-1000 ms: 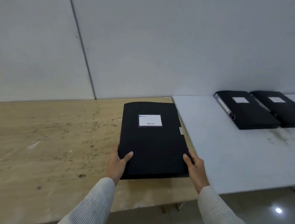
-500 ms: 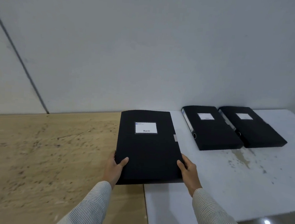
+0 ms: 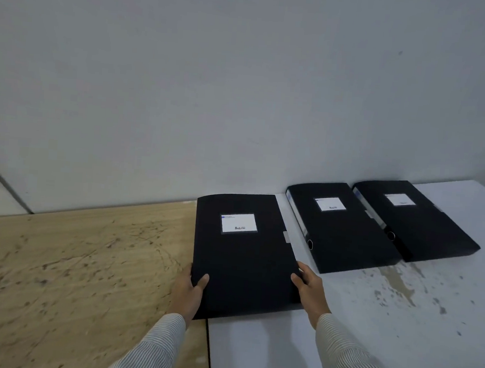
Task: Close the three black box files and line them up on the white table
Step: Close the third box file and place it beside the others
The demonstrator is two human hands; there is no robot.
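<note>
Files (image 3: 247,256) number three, all shut and flat. From the head view, the left hand (image 3: 188,291) and right hand (image 3: 310,289) clasp the near corners of the nearest one, thumbs on top, fingers mostly hidden beneath. It sits at the white table's (image 3: 398,326) left edge — its left side appears to overhang the wooden table (image 3: 69,271). The middle file (image 3: 339,226) lies just right of it; the far file (image 3: 412,219) touches that one.

Risks, as I judge them: released here, it straddles the seam — out of line. Pushed rightward too hard, it knocks the middle file askew. A loose clasp could let the lid spring open.
</note>
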